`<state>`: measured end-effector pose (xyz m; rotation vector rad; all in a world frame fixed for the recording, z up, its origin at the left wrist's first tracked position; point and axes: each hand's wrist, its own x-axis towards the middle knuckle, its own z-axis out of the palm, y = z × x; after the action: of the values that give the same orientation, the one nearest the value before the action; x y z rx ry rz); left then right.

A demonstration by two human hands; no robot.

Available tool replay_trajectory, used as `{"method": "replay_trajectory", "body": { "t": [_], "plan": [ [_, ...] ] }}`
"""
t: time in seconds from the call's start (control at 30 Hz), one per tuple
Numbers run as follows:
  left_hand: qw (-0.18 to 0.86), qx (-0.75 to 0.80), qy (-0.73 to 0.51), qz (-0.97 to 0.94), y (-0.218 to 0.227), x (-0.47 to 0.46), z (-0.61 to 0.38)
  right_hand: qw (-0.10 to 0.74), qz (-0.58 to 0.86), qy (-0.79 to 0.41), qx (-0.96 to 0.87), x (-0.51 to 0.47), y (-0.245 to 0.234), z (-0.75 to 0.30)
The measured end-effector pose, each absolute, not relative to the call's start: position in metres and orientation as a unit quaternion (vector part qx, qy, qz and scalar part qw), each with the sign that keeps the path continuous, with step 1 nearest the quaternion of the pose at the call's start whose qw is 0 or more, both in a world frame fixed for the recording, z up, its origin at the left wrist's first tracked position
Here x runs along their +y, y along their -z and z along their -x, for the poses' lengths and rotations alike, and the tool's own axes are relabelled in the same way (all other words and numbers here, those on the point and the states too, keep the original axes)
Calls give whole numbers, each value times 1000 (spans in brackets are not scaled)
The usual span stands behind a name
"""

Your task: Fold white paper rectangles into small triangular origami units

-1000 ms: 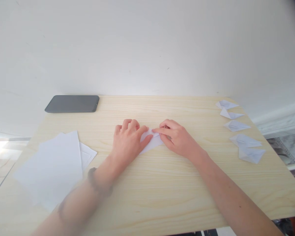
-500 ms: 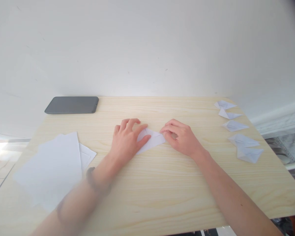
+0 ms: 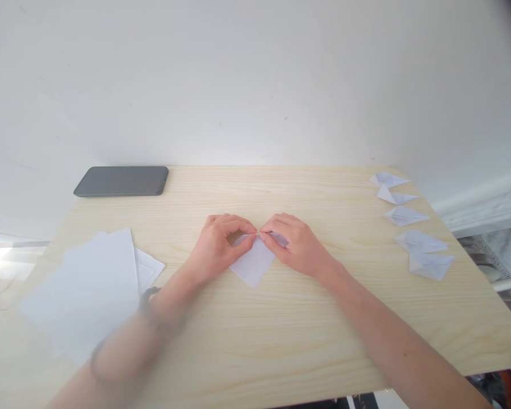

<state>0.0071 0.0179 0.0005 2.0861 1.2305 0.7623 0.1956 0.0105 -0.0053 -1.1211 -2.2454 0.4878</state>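
Observation:
A small folded piece of white paper (image 3: 254, 262) lies at the middle of the table, one corner pointing toward me. My left hand (image 3: 221, 241) pinches its upper edge between thumb and forefinger. Right beside those fingertips, my right hand (image 3: 296, 244) pinches the same edge, thumb and forefinger closed on it. The two pinches almost meet. Parts of the paper's sides are hidden under both hands. A dark band (image 3: 151, 309) circles my left wrist.
Loose white sheets (image 3: 97, 278) overlap at the left. Along the right side stand several folded paper pieces (image 3: 406, 216) in a column. A dark grey phone (image 3: 121, 181) lies at the back left of the wooden table (image 3: 259, 352), near the wall (image 3: 247, 79).
The paper has turned so that a corner points toward me. My left hand went from spread fingers to a pinch, and my right hand moved left beside it.

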Motion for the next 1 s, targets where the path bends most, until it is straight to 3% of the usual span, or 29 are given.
{"method": "replay_trajectory", "body": {
  "t": [0.53,0.73,1.0],
  "plan": [
    [383,455,-292,-749,-4,17,-1,299,436,-327,-784,14,0,-226],
    [343,441,-262,-787,-5,15,-4,303,420,-312,-796,10,2,-208],
    [371,438,-262,-776,-7,18,1,236,433,-325,-807,14,-4,-217]
  ]
}}
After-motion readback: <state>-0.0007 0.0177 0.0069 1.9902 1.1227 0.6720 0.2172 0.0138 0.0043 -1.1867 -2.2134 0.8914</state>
